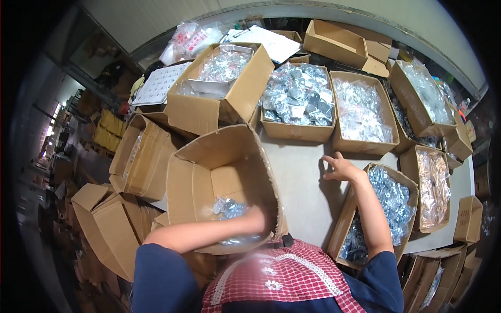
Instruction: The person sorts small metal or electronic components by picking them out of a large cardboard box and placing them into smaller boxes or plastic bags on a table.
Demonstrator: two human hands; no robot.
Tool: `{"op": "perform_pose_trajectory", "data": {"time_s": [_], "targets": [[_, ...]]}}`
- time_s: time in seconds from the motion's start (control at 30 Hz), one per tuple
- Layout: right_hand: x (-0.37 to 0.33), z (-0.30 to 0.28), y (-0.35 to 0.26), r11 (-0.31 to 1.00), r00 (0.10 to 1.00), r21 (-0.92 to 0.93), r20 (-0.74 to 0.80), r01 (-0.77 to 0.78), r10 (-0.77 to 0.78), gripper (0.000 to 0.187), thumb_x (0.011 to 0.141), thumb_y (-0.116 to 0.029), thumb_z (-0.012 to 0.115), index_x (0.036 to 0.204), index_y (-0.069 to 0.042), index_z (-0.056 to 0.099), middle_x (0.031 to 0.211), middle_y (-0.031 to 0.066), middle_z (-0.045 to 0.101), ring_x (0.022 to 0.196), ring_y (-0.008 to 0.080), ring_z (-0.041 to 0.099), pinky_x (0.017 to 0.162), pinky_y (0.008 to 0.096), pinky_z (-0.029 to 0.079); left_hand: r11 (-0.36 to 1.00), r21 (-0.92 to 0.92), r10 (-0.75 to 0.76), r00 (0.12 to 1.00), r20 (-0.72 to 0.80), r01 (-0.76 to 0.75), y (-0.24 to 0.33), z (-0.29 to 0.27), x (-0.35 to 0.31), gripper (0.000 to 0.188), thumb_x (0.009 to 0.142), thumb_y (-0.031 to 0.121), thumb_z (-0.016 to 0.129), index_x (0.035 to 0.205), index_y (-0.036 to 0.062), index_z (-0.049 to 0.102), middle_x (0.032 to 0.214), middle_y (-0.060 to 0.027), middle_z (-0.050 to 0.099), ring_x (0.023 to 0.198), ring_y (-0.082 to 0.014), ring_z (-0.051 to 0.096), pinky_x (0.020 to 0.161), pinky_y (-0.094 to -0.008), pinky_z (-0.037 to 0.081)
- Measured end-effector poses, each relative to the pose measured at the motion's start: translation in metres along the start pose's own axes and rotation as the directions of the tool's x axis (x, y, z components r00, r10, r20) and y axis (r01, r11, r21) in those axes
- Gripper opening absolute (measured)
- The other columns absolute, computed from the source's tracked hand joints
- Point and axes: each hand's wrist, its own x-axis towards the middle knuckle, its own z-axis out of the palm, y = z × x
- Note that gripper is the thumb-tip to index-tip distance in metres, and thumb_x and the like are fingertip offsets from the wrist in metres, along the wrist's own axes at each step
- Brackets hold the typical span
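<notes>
Two hands at work, left to right, open tall carton (219, 172) as landmark. Left hand (258, 216) down inside carton, at near wall, right beside small clear bags of metal parts (229, 208) on carton floor; bags lie just left of hand (blurred, grip cannot tell). Right of carton, right hand (339, 168) over bare tabletop (297, 182), fingers curled near together, pinching something tiny or nothing; cannot tell.
</notes>
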Motion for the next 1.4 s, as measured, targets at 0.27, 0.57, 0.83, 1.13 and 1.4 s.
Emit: {"op": "perform_pose_trajectory", "data": {"time_s": [0.27, 0.57, 0.83, 1.13, 1.4], "targets": [[0.0, -0.002, 0.011, 0.997, 0.997, -0.007, 0.003, 0.08, -0.08, 0.055, 0.072, -0.034, 0.078, 0.123, -0.016, 0.066, 0.135, 0.0265, 0.046, 0.12, 0.0411, 0.052, 0.102, 0.0397, 0.046, 0.912, -0.272, -0.325, 0.945, -0.023, 0.307, -0.002, -0.04, -0.017, 0.022, 0.069, 0.008, 0.072, 0.091, 0.0035, 0.07, 0.086, -0.0157, 0.072, 0.081, -0.0293, 0.069, 0.073, -0.0384, 0.055], [0.0, -0.01, 0.007, 0.993, 0.999, 0.11, 0.026, -0.031, 0.028, 0.056, 0.071, -0.031, 0.08, 0.121, -0.011, 0.067, 0.137, 0.0285, 0.044, 0.122, 0.0421, 0.051, 0.104, 0.0401, 0.044, 0.49, -0.87, -0.212, 0.962, -0.17, -0.046, 0.072, -0.223, -0.06, 0.044, 0.07, 0.004, 0.079, 0.107, 0.0035, 0.054, 0.09, -0.0077, 0.066, 0.082, -0.0186, 0.067, 0.074, -0.0349, 0.058], [0.004, -0.004, 0.019, 0.998, 1.0, 0.058, 0.025, -0.015, 0.014, 0.075, 0.071, -0.039, 0.079, 0.133, -0.005, 0.054, 0.138, 0.0316, 0.039, 0.118, 0.0427, 0.055, 0.1, 0.0405, 0.048, 0.527, -0.803, -0.026, 0.939, -0.344, -0.279, 0.127, -0.325, 0.08, 0.043, 0.085, 0.027, 0.072, 0.115, 0.0004, 0.058, 0.092, -0.005, 0.06, 0.078, -0.0159, 0.063, 0.074, -0.0371, 0.063], [-0.002, -0.008, 0.002, 0.977, 0.992, 0.212, -0.107, -0.038, 0.062, 0.078, 0.081, -0.037, 0.074, 0.142, -0.005, 0.038, 0.133, 0.0306, 0.044, 0.111, 0.0428, 0.057, 0.095, 0.0438, 0.048, 0.509, -0.835, -0.162, 0.929, -0.333, -0.21, 0.039, -0.313, 0.173, 0.039, 0.094, 0.024, 0.063, 0.117, -0.0077, 0.056, 0.11, -0.0182, 0.061, 0.106, -0.0267, 0.063, 0.094, -0.0402, 0.056], [0.005, -0.016, -0.043, 0.905, 0.905, 0.306, -0.391, 0.297, -0.165, 0.032, 0.081, -0.003, 0.065, 0.112, 0.003, 0.06, 0.106, 0.0172, 0.061, 0.078, 0.0264, 0.068, 0.072, 0.0362, 0.054, 0.424, -0.877, -0.194, 0.923, -0.332, -0.226, 0.01, -0.291, 0.011, 0.041, 0.087, -0.005, 0.05, 0.127, -0.0087, 0.05, 0.12, -0.0195, 0.062, 0.094, -0.0213, 0.068, 0.084, -0.0302, 0.058]]}}
